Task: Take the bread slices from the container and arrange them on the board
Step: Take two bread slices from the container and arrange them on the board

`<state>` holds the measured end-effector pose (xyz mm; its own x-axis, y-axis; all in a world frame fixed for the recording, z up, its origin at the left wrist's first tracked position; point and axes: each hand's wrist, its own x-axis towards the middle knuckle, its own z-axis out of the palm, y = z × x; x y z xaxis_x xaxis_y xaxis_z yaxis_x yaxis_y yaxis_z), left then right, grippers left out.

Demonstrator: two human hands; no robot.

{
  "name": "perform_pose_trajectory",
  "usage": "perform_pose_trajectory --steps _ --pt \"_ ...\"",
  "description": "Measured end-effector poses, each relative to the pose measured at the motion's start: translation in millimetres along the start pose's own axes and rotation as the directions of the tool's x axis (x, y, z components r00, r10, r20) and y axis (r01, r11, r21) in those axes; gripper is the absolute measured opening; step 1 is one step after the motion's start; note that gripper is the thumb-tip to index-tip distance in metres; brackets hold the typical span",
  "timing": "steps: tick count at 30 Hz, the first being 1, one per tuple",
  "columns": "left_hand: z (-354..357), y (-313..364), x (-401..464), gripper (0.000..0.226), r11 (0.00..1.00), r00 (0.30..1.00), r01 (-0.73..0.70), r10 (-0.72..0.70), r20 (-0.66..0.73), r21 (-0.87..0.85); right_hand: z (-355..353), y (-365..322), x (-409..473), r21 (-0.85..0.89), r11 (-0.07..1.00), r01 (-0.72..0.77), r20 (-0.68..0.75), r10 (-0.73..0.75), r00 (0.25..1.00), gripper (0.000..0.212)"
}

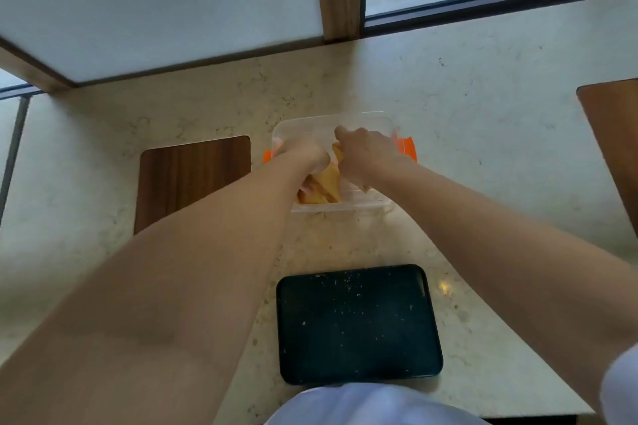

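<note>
A clear plastic container point(376, 122) with orange clips stands on the counter ahead of me. Golden bread slices point(328, 183) lie inside it, partly hidden by my hands. My left hand point(305, 155) reaches into the container's left side with its fingers curled on a slice. Inside the container too, my right hand point(364, 152) has its fingers closed around another slice. A black board point(359, 324) dusted with crumbs lies close to me, below the container, with nothing on it.
A dark wooden inlay point(193, 176) sits in the counter left of the container. Another wooden panel point(614, 134) is at the right edge. A wall and windows rise behind the pale stone counter point(483, 114).
</note>
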<state>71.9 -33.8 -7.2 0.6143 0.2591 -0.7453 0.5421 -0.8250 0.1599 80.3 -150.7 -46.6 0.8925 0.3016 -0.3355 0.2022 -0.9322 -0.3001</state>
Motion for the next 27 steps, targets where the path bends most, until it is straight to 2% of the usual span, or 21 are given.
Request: perform_pose_trajectory --steps 3,5,8,12,14,17,21,23,24,27 --pt "0.8 6.3 12.7 0.022 0.998 1.0 -0.004 0.002 0.019 0.067 -11.4 -9.0 6.8 -0.169 0.986 0.018 0.051 -0.01 0.999 0.016" --pt "0.3 10.1 20.8 0.026 0.997 0.999 -0.035 0.032 0.038 0.07 -16.8 -16.9 12.7 -0.245 0.969 0.012 0.087 0.01 0.996 0.007" --pt "-2.2 14.9 25.7 0.033 0.992 0.994 -0.085 0.079 0.073 0.091 -17.3 -22.2 19.2 -0.296 0.955 -0.022 0.144 0.067 0.987 0.011" --pt "0.4 9.3 19.6 0.02 0.994 0.997 -0.061 0.057 0.047 0.089 -15.0 -19.4 18.9 -0.289 0.955 -0.063 0.196 0.123 0.973 0.007" --pt "-1.3 8.0 14.0 0.019 0.997 0.997 -0.071 0.07 0.03 0.034 -18.8 -20.7 16.6 -0.27 0.961 -0.066 0.172 0.116 0.978 0.009" --pt "-19.4 6.4 -0.1 0.022 0.995 0.994 -0.088 0.086 -0.061 -0.047 -33.4 -23.4 10.3 -0.259 0.964 -0.064 0.026 0.073 0.997 0.016" --pt "-51.3 5.6 -25.6 0.011 0.973 0.971 -0.2 0.181 -0.156 -0.118 -75.4 -23.9 -10.5 -0.142 0.988 -0.058 -0.094 0.045 0.995 0.023" --pt "-63.2 2.5 -43.7 0.007 0.953 0.951 -0.269 0.239 -0.196 -0.143 -97.7 -23.7 -25.8 -0.039 0.998 -0.05 -0.148 0.043 0.988 0.013" --pt "-66.5 -1.7 -53.8 0.007 0.943 0.94 -0.299 0.265 -0.215 -0.147 -105.2 -23.7 -36.8 0.043 0.998 -0.034 -0.185 0.041 0.982 0.007" --pt "-62.6 -30.9 -79.6 0.004 0.9 0.854 -0.418 0.343 -0.392 -0.123 -108.8 -20.5 -87.5 0.331 0.938 0.102 -0.396 0.039 0.917 0.011"
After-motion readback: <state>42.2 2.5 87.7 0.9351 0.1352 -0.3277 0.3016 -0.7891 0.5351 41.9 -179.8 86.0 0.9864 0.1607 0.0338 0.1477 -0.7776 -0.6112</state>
